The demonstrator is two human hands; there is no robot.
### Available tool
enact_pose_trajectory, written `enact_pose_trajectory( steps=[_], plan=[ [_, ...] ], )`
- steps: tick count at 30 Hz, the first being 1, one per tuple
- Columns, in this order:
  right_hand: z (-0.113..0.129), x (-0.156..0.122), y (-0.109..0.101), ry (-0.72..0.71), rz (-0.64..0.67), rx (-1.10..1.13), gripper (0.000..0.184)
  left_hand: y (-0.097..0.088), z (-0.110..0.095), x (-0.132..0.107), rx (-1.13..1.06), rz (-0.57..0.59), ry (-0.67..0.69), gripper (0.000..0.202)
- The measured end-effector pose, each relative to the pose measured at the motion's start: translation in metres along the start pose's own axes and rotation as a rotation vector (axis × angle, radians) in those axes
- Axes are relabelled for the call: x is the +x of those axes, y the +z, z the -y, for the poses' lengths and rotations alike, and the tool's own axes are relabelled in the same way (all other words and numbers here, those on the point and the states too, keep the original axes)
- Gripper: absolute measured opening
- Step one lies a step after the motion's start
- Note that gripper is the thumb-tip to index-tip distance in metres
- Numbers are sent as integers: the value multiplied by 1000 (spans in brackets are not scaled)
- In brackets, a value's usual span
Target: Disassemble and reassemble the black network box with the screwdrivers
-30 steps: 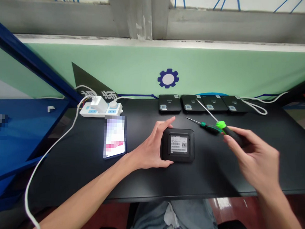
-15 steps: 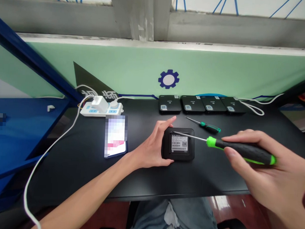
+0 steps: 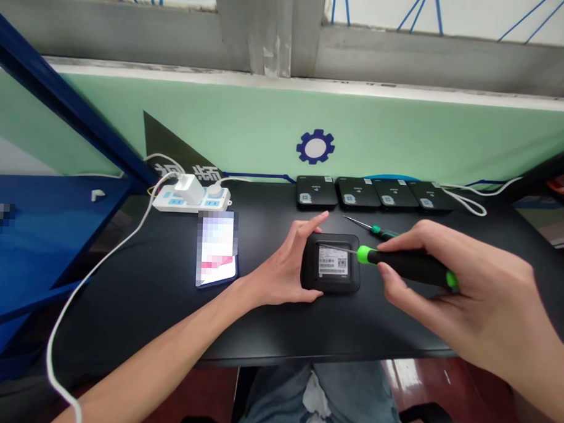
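A small black square device [image 3: 331,264] with a white label lies on the black table [image 3: 259,322]. My left hand [image 3: 284,267] grips its left side, thumb at the near edge and fingers at the far edge. My right hand [image 3: 459,285] is closed round a black and green screwdriver [image 3: 403,265]. The thin shaft reaches left across the top of the device, with its tip near the far left corner.
A second, smaller green screwdriver [image 3: 371,227] lies behind the device. Several black devices [image 3: 375,193] stand in a row by the green wall. A phone [image 3: 216,249] with a lit screen, a white power strip [image 3: 192,198] and white cables [image 3: 104,261] lie to the left.
My right hand has swung the screwdriver down from pointing at the back row and moved it left, so its shaft now lies over the device. My left hand has stayed on the device.
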State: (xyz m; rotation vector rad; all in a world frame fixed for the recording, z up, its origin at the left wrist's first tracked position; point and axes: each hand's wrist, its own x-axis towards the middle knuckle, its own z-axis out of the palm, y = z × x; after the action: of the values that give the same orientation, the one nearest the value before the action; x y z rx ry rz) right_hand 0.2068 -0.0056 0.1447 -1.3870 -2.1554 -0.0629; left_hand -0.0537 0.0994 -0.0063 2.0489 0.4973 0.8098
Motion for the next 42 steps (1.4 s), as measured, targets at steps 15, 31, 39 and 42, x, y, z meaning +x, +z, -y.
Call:
enact_pose_trajectory(
  steps=[15,31,39,42],
  plan=[
    [0,78,13,-225,236,-171,32,-1,4,2,25,-3,-60,158],
    [-1,92,16,-253,405,-79,23,-1,-1,3,39,-63,-153,149],
    [-8,90,17,-237,379,-80,25,-2,-4,3,86,-60,-190,147],
    [-11,91,16,-241,358,-74,26,-2,-5,3,91,-62,-190,145]
  ],
)
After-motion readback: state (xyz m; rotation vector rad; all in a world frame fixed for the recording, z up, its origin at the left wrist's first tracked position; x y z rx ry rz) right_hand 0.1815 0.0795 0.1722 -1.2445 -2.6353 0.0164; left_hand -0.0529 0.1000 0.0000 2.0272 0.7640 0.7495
